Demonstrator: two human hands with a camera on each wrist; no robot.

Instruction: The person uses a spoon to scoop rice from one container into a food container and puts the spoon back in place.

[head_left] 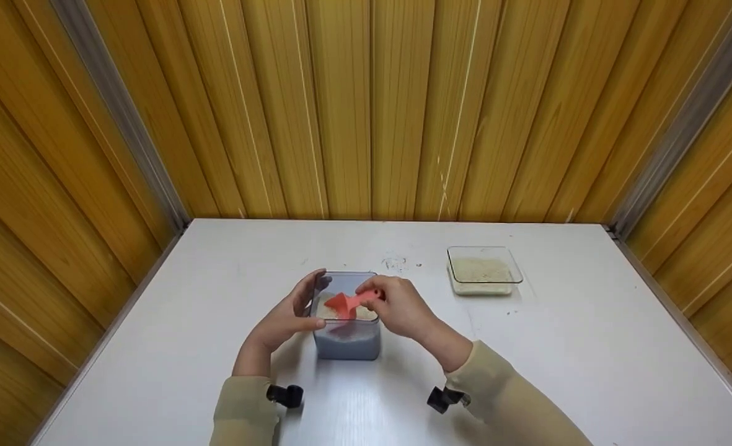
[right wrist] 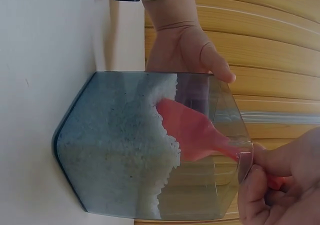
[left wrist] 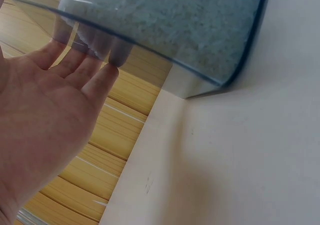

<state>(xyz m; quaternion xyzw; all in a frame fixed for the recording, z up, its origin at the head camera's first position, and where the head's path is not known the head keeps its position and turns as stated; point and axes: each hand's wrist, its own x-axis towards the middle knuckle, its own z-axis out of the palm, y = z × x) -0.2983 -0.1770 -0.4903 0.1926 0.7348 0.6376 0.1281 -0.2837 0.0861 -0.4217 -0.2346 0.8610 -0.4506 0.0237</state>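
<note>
A clear bluish plastic container (head_left: 348,344) stands on the table, partly filled with pale rice-like grains (right wrist: 115,140). My left hand (head_left: 288,316) grips its left side, thumb along the front rim and fingers round toward the back; in the left wrist view those fingers (left wrist: 95,77) lie against the wall. A red scoop (head_left: 343,306) is inside the container, its blade tip dipping into the grains in the right wrist view. Over the right part of the rim, my right hand (head_left: 401,305) pinches the scoop's handle between thumb and fingers.
A shallow clear rectangular dish (head_left: 482,288) with pale grains in it sits to the right, farther back on the white table (head_left: 248,248). Small dark specks mark the tabletop. Yellow wood-patterned panels (head_left: 396,111) rise behind and at both sides.
</note>
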